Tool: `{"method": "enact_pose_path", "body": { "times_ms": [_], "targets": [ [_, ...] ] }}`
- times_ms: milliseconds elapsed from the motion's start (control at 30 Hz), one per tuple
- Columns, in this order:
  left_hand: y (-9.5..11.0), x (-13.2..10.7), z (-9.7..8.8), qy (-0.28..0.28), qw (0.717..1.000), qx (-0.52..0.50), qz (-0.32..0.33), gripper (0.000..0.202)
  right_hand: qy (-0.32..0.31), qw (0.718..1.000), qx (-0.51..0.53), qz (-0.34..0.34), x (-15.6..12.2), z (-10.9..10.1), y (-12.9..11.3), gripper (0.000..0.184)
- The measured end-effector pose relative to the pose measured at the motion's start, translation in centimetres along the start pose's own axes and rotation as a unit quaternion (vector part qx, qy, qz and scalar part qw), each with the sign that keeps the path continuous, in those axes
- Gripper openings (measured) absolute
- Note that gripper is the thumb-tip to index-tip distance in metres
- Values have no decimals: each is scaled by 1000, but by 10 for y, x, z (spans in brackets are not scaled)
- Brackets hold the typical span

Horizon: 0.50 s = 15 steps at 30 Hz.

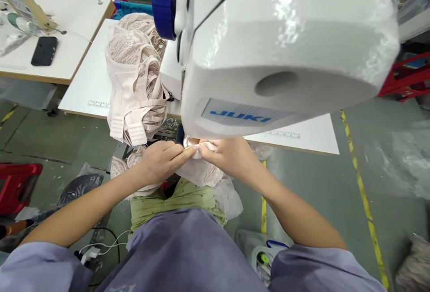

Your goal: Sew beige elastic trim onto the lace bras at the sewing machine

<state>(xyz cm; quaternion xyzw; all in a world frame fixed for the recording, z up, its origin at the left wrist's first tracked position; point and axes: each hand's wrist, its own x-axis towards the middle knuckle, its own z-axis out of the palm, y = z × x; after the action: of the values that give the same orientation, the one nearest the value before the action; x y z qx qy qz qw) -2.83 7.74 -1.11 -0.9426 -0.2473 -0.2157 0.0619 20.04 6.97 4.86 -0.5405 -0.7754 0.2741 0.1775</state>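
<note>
A large white JUKI sewing machine (pixel 278 54) fills the upper middle of the head view. Just under its front edge, my left hand (pixel 161 160) and my right hand (pixel 231 155) meet, both pinching a small piece of pale pink lace garment (pixel 201 171) that hangs down toward my lap. The needle area is hidden behind the machine head. A heap of pale pink lace bras (pixel 136 77) lies to the left of the machine on the white table (pixel 87 86), with some straps hanging over the edge.
Another table at far left holds a black phone (pixel 44 51). Red plastic stools (pixel 16 184) stand on the grey floor at left and at far right. A yellow floor line (pixel 363 193) runs on the right. Cables and a plastic bag lie near my legs.
</note>
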Motion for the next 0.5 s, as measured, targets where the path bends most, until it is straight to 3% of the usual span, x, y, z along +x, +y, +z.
{"method": "enact_pose_path", "body": {
  "times_ms": [100, 233, 333, 400, 500],
  "targets": [
    [6, 5, -4, -40, 999, 9, -14, 43, 33, 999, -10, -6, -7, 12, 10, 20],
    [16, 13, -13, -108, 990, 14, -86, 31, 203, 976, -56, -63, -23, 43, 25, 21],
    [8, 13, -15, -142, 988, 9, -53, 40, 290, 950, -84, -83, -31, 61, 28, 22],
    [-3, 11, -15, -145, 989, 16, 8, 50, 306, 947, -67, -71, -34, 69, 27, 22],
    [-12, 13, -15, -153, 987, 28, 46, 50, 264, 963, 50, -7, -38, 82, 28, 28]
  ]
}}
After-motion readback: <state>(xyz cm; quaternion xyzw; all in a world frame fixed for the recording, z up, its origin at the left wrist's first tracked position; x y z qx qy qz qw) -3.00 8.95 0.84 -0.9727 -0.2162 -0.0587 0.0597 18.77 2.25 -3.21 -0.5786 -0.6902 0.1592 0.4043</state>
